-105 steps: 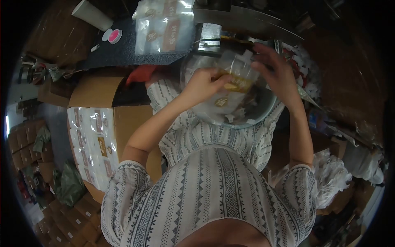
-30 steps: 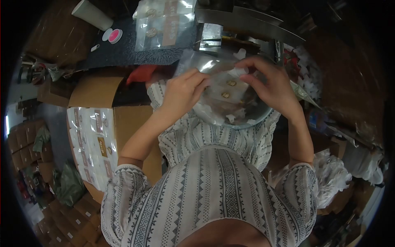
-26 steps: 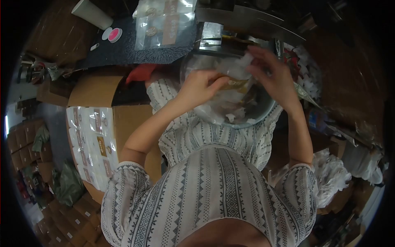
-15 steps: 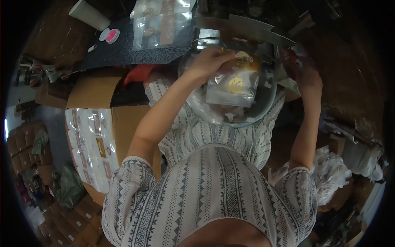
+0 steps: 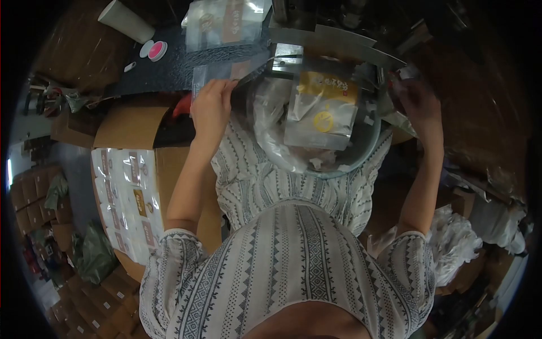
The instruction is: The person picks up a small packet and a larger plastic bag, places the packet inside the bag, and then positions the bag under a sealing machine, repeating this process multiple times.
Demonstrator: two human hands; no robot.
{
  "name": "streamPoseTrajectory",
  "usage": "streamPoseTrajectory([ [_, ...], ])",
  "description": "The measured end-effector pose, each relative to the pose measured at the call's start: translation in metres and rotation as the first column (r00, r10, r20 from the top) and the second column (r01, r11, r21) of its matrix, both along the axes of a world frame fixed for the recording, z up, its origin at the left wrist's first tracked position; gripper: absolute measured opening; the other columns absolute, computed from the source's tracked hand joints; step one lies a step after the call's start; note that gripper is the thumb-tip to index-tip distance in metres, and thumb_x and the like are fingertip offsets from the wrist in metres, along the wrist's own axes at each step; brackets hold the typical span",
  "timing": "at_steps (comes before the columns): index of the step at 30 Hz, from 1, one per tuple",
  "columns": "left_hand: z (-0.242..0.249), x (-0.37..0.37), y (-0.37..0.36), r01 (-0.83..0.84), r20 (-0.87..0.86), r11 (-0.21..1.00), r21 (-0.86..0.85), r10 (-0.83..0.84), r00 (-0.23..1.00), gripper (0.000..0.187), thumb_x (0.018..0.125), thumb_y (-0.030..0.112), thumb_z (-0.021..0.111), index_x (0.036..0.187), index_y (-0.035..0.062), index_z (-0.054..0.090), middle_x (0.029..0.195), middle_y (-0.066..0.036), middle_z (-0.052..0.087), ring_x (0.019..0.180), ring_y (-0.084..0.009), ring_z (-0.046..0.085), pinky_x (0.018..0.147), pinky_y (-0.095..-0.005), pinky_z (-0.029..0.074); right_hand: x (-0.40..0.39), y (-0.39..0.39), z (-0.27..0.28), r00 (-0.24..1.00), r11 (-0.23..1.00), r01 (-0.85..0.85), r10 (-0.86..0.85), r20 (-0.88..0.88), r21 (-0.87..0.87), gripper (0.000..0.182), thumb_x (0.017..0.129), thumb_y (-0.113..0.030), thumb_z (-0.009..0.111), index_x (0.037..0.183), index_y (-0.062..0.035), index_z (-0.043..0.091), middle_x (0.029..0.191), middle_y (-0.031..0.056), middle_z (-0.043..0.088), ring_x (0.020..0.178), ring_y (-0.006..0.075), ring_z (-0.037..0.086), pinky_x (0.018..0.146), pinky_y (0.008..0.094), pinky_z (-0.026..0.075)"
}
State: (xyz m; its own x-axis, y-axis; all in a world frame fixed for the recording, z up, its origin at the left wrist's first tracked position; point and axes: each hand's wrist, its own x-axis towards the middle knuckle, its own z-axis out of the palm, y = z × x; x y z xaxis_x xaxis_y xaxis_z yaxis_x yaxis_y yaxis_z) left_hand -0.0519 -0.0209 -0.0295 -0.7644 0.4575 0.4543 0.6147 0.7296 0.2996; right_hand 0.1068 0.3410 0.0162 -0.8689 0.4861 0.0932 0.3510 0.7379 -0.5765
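Observation:
My left hand pinches the edge of a clear plastic pouch with a brown label, just below the dark textured mat. A clear pouch with a yellow top and round yellow mark lies over a round tub on my lap, among plastic scraps. At the right end of a metal machine edge, my right hand is bent in shadow beside something red and white; what its fingers hold is too dark to tell.
An open carton packed with pouches stands at the left. On the mat are more labelled pouches, a white cup and a pink round tin. Crumpled plastic lies at the right, and small cartons at lower left.
My left hand has let go of the yellow-topped pouch and moved left, where it now holds a brown-labelled pouch. My right hand has stayed in nearly the same place.

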Motion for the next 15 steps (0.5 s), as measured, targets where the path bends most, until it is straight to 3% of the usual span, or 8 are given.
streamPoseTrajectory([
  [1, 0.009, 0.011, 0.004, 0.023, -0.016, 0.998, 0.054, -0.022, 1.0, 0.007, 0.083, 0.013, 0.064, 0.085, 0.0062, 0.066, 0.08, -0.009, 0.062, 0.074, -0.0291, 0.062, 0.063, -0.0378, 0.047, -0.001, -0.017, 0.014, 0.99, 0.956, -0.104, 0.074, -0.116, -0.275, 0.025, 0.083, -0.006, 0.06, 0.109, -0.0057, 0.061, 0.092, 0.016, 0.066, 0.081, 0.0329, 0.065, 0.07, 0.0379, 0.052],
  [2, 0.016, 0.02, 0.008, 0.05, -0.03, 0.993, 0.107, -0.047, 0.998, 0.005, 0.082, 0.011, 0.065, 0.085, 0.0064, 0.066, 0.08, -0.009, 0.061, 0.072, -0.0288, 0.061, 0.059, -0.0368, 0.047, -0.005, -0.036, 0.023, 0.991, 0.956, -0.098, 0.069, -0.113, -0.278, 0.025, 0.083, -0.006, 0.06, 0.109, -0.0057, 0.061, 0.092, 0.016, 0.066, 0.081, 0.0329, 0.065, 0.07, 0.0379, 0.052],
  [4, 0.029, 0.034, 0.019, 0.111, -0.047, 0.987, 0.118, -0.106, 0.993, 0.005, 0.081, 0.009, 0.065, 0.085, 0.006, 0.066, 0.08, -0.009, 0.061, 0.072, -0.029, 0.061, 0.059, -0.0369, 0.047, -0.015, -0.071, 0.037, 0.906, 0.915, -0.383, 0.346, -0.245, -0.123, 0.024, 0.085, -0.003, 0.061, 0.108, -0.0046, 0.063, 0.099, 0.0119, 0.065, 0.083, 0.0252, 0.066, 0.07, 0.0334, 0.052],
  [7, 0.037, 0.041, 0.029, 0.221, -0.09, 0.964, 0.145, -0.21, 0.974, 0.006, 0.079, 0.008, 0.066, 0.085, 0.0054, 0.065, 0.08, -0.008, 0.061, 0.071, -0.0293, 0.061, 0.06, -0.0369, 0.048, -0.024, -0.095, 0.034, 0.775, 0.836, -0.538, 0.539, -0.329, 0.103, 0.021, 0.086, -0.003, 0.06, 0.107, -0.0042, 0.064, 0.105, 0.0118, 0.064, 0.09, 0.0237, 0.065, 0.074, 0.0327, 0.053],
  [9, 0.035, 0.046, 0.034, 0.28, -0.092, 0.947, 0.157, -0.268, 0.959, 0.008, 0.078, 0.007, 0.067, 0.085, 0.0053, 0.065, 0.08, -0.008, 0.061, 0.07, -0.0292, 0.061, 0.06, -0.0369, 0.048, -0.026, -0.099, 0.033, 0.744, 0.813, -0.572, 0.57, -0.349, 0.107, 0.02, 0.087, -0.004, 0.059, 0.106, -0.004, 0.064, 0.102, 0.0128, 0.065, 0.089, 0.0277, 0.065, 0.074, 0.0342, 0.053],
  [11, 0.028, 0.052, 0.038, 0.404, 0.144, 0.897, 0.179, -0.43, 0.891, 0.009, 0.08, 0.009, 0.066, 0.088, 0.006, 0.067, 0.085, -0.01, 0.062, 0.07, -0.029, 0.062, 0.06, -0.035, 0.049, -0.027, -0.098, 0.03, 0.711, 0.788, -0.606, 0.6, -0.367, 0.112, 0.019, 0.087, -0.006, 0.059, 0.105, -0.0038, 0.064, 0.099, 0.0138, 0.066, 0.087, 0.0318, 0.065, 0.073, 0.0357, 0.053],
  [14, 0.015, 0.051, 0.058, 0.451, 0.316, 0.845, 0.288, -0.528, 0.788, 0.014, 0.086, 0.013, 0.064, 0.091, 0.0004, 0.067, 0.08, -0.01, 0.065, 0.072, -0.0222, 0.064, 0.059, -0.0284, 0.048, -0.028, -0.089, 0.02, 0.804, 0.831, -0.555, 0.525, -0.279, -0.036, 0.021, 0.087, -0.007, 0.06, 0.108, -0.0039, 0.063, 0.099, 0.0145, 0.066, 0.09, 0.0294, 0.066, 0.077, 0.0351, 0.052],
  [15, 0.015, 0.048, 0.068, 0.45, 0.315, 0.845, 0.289, -0.528, 0.789, 0.014, 0.086, 0.013, 0.064, 0.091, 0.0004, 0.067, 0.08, -0.01, 0.065, 0.072, -0.0222, 0.064, 0.059, -0.0284, 0.048, -0.029, -0.083, 0.015, 0.868, 0.864, -0.463, 0.398, -0.296, -0.198, 0.022, 0.087, -0.009, 0.061, 0.108, -0.0039, 0.063, 0.099, 0.0142, 0.066, 0.09, 0.0277, 0.066, 0.077, 0.0345, 0.052],
])
